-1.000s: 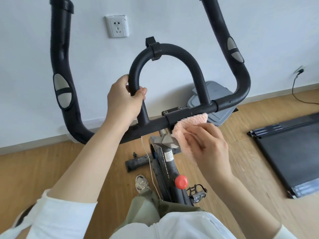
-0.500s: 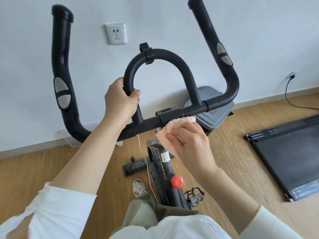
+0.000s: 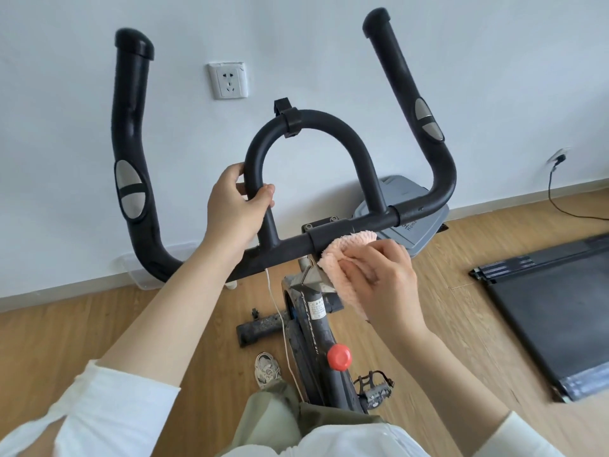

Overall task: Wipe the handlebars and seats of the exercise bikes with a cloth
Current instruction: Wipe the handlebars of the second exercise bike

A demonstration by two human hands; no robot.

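Observation:
The exercise bike's black handlebar (image 3: 425, 179) fills the middle of the view, with two upright outer grips and a central arched loop. My left hand (image 3: 234, 207) is closed around the left leg of that loop. My right hand (image 3: 384, 278) holds a fluffy pink cloth (image 3: 346, 247) pressed against the underside of the crossbar, just right of the centre clamp. Below runs the bike's dark frame (image 3: 313, 324) with a red knob (image 3: 339, 356) and a pedal (image 3: 375, 389). No seat is in view.
A white wall with a socket (image 3: 229, 80) stands close behind the bars. A black treadmill (image 3: 553, 298) lies on the wood floor at the right, a grey machine base (image 3: 418, 219) behind the bike, and a cable (image 3: 560, 199) runs from a wall plug.
The cloth and my right hand have slid left along the crossbar, toward the centre clamp. My view has tilted up, so both bar ends now show. My left hand keeps its grip.

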